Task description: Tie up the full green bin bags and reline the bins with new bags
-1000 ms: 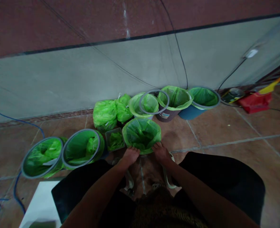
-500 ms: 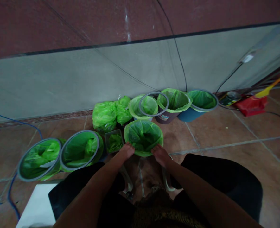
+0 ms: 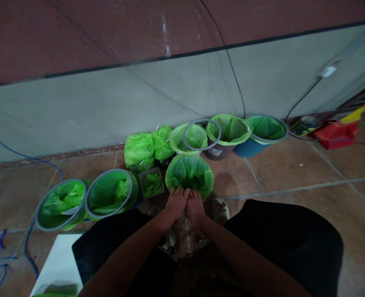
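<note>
A bin lined with a light green bag stands between my feet. Its green bin liner (image 3: 190, 167) is folded out over the rim, with a dark hollow inside. My left hand (image 3: 176, 203) and my right hand (image 3: 195, 206) are side by side at the near edge, almost touching. Fingers of both hands curl over the rim onto the liner; the thumbs are hidden. Just left of this bin is a small square container (image 3: 152, 182) holding green plastic.
Behind, along the wall, are tied green bags (image 3: 139, 150), a pale lined bin with a loose grey ring (image 3: 219, 136), a brown bin (image 3: 215, 153) and a blue bin (image 3: 247, 149). Two grey-rimmed bins (image 3: 88, 198) stand left. A red dustpan (image 3: 335, 134) lies right; a white surface (image 3: 58, 260) is near left.
My hands have come together along the near rim, from apart at its two sides to the middle. The view has shifted slightly.
</note>
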The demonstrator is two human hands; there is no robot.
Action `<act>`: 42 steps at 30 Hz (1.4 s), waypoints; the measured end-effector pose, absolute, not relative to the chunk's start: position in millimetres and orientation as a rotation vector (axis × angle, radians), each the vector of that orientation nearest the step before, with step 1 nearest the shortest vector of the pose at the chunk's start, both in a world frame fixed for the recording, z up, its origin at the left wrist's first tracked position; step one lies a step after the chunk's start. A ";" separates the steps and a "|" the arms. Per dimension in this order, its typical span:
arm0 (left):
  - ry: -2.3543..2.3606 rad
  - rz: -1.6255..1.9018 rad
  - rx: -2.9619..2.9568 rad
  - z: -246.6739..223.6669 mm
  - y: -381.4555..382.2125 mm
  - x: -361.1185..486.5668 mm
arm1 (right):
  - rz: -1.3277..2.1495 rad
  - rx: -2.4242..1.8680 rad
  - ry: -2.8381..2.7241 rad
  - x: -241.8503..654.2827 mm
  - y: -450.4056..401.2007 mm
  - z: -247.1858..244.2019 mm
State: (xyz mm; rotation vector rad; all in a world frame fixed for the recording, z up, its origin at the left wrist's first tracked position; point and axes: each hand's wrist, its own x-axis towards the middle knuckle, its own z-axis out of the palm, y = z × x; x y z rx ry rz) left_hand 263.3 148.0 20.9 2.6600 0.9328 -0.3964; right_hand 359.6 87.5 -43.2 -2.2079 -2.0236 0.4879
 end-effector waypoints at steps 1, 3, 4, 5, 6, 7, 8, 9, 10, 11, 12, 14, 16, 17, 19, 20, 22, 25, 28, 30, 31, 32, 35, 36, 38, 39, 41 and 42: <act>0.969 -0.369 2.646 21.5 145.5 264.3 | 0.467 -2.199 -1.988 363.7 83.9 -35.8; 1.035 -0.308 2.627 20.8 142.0 265.9 | 0.448 -2.235 -1.911 381.7 71.5 -23.2; 1.058 -0.283 2.618 19.5 140.3 266.9 | 0.453 -2.281 -1.880 393.9 64.0 -18.9; 1.063 -0.268 2.614 17.5 138.5 268.2 | 0.458 -2.340 -1.849 407.0 56.7 -16.3; 1.047 -0.266 2.613 15.0 136.4 269.6 | 0.455 -2.402 -1.819 419.7 50.4 -15.3; 1.017 -0.274 2.617 12.0 133.9 271.2 | 0.445 -2.446 -1.804 431.2 45.6 -15.8; 0.980 -0.289 2.623 8.5 131.4 272.8 | 0.431 -2.468 -1.809 440.8 42.8 -17.4; 0.945 -0.305 2.630 4.6 129.0 274.3 | 0.415 -2.472 -1.828 448.1 41.8 -19.9; 0.919 -0.322 2.636 0.7 126.9 275.4 | 0.402 -2.459 -1.860 453.1 42.5 -22.8; 0.909 -0.337 2.640 -3.1 125.5 275.9 | 0.394 -2.432 -1.900 456.1 44.6 -25.8; 0.910 -0.351 2.642 -6.7 124.7 275.9 | 0.386 -2.395 -1.941 457.7 47.6 -28.6; 0.912 -0.373 2.648 -12.5 125.2 274.2 | 0.365 -2.301 -2.013 458.8 55.0 -33.0; 0.917 -0.385 2.659 -16.1 127.3 271.3 | 0.347 -2.196 -2.078 460.3 62.7 -35.1; 0.915 -0.385 2.664 -17.3 128.5 270.0 | 0.346 -2.154 -2.108 461.9 66.2 -35.3; 0.909 -0.380 2.670 -18.9 130.5 268.2 | 0.362 -2.093 -2.170 466.6 71.5 -34.3; 0.911 -0.378 2.668 -19.6 131.1 267.9 | 0.372 -2.075 -2.197 469.5 73.1 -33.3; 0.916 -0.373 2.656 -21.1 131.7 268.1 | 0.378 -2.057 -2.239 475.7 73.7 -30.7; 0.930 -0.378 2.635 -22.6 132.2 269.4 | 0.361 -2.067 -2.271 484.1 70.6 -26.5; 0.926 -0.399 2.625 -21.8 133.6 269.8 | 0.353 -2.080 -2.324 489.4 68.4 -23.9; 0.922 -0.408 2.619 -19.8 134.8 269.3 | 0.392 -2.068 -2.403 491.9 68.4 -24.0; 0.923 -0.409 2.610 -18.5 135.2 269.0 | 0.429 -2.054 -2.449 493.1 68.5 -24.5; 0.928 -0.404 2.597 -16.9 135.3 268.9 | 0.482 -2.044 -2.480 494.5 68.6 -25.2; 0.950 -0.329 2.542 -11.3 133.1 271.9 | 0.675 -2.168 -2.316 499.0 69.2 -28.2; 0.957 -0.280 2.525 -9.2 131.6 274.6 | 0.721 -2.261 -2.184 499.9 70.0 -29.6; 0.972 -0.166 2.497 -5.6 127.7 283.0 | 0.848 -2.439 -1.708 499.6 72.9 -33.6; 0.981 -0.113 2.484 -4.3 125.8 288.3 | 0.932 -2.460 -1.389 498.1 74.8 -36.4; 0.988 -0.047 2.463 -3.5 122.6 299.8 | 1.082 -2.348 -0.808 492.7 78.9 -43.2; 0.985 -0.039 2.455 -4.0 121.7 305.4 | 1.121 -2.263 -0.619 489.3 80.7 -47.0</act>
